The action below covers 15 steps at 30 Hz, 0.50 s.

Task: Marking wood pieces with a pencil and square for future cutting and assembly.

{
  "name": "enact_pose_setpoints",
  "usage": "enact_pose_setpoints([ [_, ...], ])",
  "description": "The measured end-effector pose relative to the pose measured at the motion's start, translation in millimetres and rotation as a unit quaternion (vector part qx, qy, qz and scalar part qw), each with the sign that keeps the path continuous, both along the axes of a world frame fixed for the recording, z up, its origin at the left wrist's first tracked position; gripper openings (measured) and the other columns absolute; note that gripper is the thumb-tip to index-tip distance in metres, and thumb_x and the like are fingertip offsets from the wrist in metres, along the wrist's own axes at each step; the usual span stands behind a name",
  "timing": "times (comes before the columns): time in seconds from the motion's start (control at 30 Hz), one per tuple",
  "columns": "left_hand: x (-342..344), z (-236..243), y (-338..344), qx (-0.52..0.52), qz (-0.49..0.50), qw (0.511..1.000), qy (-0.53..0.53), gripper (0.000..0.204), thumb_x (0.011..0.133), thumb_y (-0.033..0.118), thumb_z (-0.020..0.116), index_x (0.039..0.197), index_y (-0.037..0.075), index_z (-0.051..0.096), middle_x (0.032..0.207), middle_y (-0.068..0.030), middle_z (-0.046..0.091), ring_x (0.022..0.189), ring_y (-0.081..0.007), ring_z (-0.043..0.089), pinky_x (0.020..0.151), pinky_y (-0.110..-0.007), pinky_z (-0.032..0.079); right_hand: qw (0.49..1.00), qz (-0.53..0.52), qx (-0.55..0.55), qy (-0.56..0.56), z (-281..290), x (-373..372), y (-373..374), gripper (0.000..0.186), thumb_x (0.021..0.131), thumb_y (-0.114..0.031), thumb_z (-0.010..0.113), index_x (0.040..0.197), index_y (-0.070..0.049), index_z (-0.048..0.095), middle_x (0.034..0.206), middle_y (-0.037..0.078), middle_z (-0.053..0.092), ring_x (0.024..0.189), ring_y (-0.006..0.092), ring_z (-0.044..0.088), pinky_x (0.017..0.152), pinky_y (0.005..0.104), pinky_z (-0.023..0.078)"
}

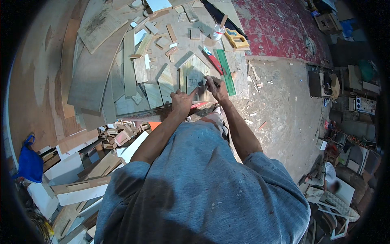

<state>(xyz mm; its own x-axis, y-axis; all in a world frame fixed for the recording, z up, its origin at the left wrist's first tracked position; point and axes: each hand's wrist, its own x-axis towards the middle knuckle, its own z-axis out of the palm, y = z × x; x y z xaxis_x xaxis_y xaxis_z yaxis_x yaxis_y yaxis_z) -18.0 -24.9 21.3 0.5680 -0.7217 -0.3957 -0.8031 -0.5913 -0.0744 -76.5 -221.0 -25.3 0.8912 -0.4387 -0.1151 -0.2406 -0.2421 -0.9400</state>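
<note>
A pointed, house-shaped wooden piece (193, 69) lies on the cluttered work table (183, 44), with a small dark grid marked on its face. My left hand (183, 101) rests at its lower left, index finger stretched toward the grid and other fingers loosely bent. Just right of the grid, my right hand (217, 89) grips a small dark pen-like tool, its tip hard to make out. Beside the piece lie a red-and-white hand tool (212, 60) and a green translucent strip (224, 71). A yellow-handled saw (236, 40) and a white cup (216, 33) with sticks are farther back.
Boards and offcuts (93, 77) crowd the table's left. Wood scraps (81, 183) pile at lower left near a blue bag (29, 158). Right of the table lies a concrete floor (280, 118) with chips, a red floor (272, 28) behind, and another person (327, 179) low among clutter.
</note>
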Motion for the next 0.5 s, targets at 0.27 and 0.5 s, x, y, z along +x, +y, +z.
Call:
enact_pose_setpoints([
  [0.27,0,-13,6,-0.061,-0.006,0.998,-0.025,0.067,0.092,0.019,0.06,0.152,0.043,0.042,0.079,-0.0059,0.07,0.082,-0.0238,0.065,0.071,-0.045,0.047,0.985,0.036,0.137,0.097,8,17,-2,0.029,0.096,-0.021,0.067,0.1,0.007,0.073,0.081,0.008,0.072,0.067,0.0124,0.06,0.062,0.0279,0.048],
  [0.5,0,-8,2,-0.01,-0.003,1.0,-0.003,0.064,0.096,0.02,0.056,0.153,0.043,0.039,0.086,-0.003,0.071,0.089,-0.0229,0.064,0.074,-0.043,0.046,0.983,0.076,0.135,0.096,-7,13,-1,0.035,0.099,-0.026,0.064,0.099,0.009,0.072,0.087,0.012,0.074,0.074,0.0155,0.066,0.068,0.0297,0.052],
])
